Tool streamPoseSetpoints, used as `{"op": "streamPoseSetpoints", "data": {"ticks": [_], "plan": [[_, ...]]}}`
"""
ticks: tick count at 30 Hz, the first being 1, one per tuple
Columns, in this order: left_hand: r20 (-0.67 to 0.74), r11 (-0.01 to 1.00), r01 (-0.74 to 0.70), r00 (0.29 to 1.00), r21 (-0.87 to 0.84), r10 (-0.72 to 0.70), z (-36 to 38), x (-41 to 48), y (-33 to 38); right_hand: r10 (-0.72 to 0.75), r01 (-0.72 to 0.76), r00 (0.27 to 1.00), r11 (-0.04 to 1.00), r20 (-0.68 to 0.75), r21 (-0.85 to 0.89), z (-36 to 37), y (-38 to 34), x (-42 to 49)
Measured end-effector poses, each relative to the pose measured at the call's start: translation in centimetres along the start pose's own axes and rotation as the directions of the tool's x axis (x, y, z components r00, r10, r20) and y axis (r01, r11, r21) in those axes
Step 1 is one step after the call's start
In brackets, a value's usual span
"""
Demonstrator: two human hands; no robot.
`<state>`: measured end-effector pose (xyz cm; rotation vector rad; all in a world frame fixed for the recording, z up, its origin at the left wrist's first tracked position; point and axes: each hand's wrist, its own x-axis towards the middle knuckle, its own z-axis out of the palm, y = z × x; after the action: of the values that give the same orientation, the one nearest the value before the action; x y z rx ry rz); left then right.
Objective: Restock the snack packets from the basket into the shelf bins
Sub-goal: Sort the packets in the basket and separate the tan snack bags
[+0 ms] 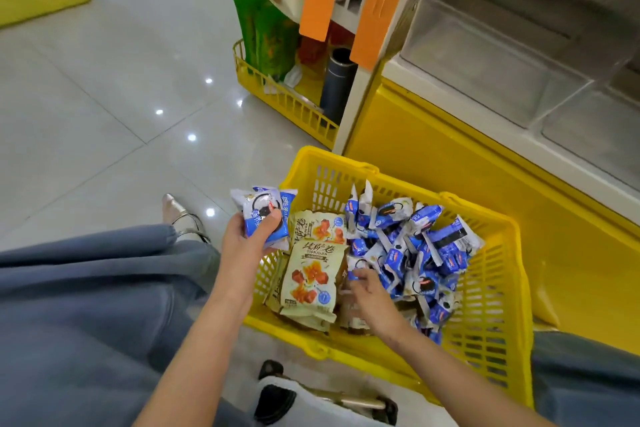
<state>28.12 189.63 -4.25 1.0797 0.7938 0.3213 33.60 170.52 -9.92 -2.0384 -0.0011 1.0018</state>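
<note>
A yellow plastic basket [491, 305] sits on the floor in front of me. Inside lie several blue-and-white snack packets [415, 246] heaped on the right and a few beige packets with red pictures [311, 281] on the left. My left hand [249, 236] hovers over the basket's left rim, shut on a small stack of blue-and-white packets [265, 211]. My right hand [367, 291] is down inside the basket, fingers pinching a blue-and-white packet at the edge of the heap. Clear shelf bins [502, 55] stand at the upper right above a yellow base.
A second yellow basket [277, 94] with a green bag and a dark cylinder stands on the tiled floor beside the shelf's end, under orange panels [377, 3]. My grey trouser legs fill the lower left. A black-and-white stool part [311, 399] lies below the basket.
</note>
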Motion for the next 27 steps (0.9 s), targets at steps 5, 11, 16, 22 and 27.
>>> {"op": "streamPoseSetpoints", "data": {"ticks": [5,11,16,22,27], "plan": [[0.033,0.999,0.033,0.999,0.005,-0.033,0.5,0.0,-0.1,-0.054,0.051,0.998,0.992,0.026,0.115,2.7,-2.6,0.6],[0.127,0.990,0.052,0.989,0.134,-0.069,1.0,-0.2,-0.4,-0.138,0.139,0.990,0.983,0.012,-0.119,3.1,-3.4,0.8],[0.341,0.920,0.013,0.927,0.391,-0.158,2.7,-1.3,-2.0,-0.142,0.121,0.989,0.945,0.048,0.303,-1.7,-3.8,-2.5],[0.507,0.876,-0.027,0.824,0.482,-0.253,6.2,-3.2,-4.6,0.093,-0.096,0.995,0.927,0.024,0.362,-5.6,-1.7,-4.9],[0.500,0.673,-0.240,0.837,0.699,-0.221,9.9,-1.7,-7.7,0.087,-0.107,0.942,0.993,-0.323,-0.045,-11.5,1.3,-3.9]]}}
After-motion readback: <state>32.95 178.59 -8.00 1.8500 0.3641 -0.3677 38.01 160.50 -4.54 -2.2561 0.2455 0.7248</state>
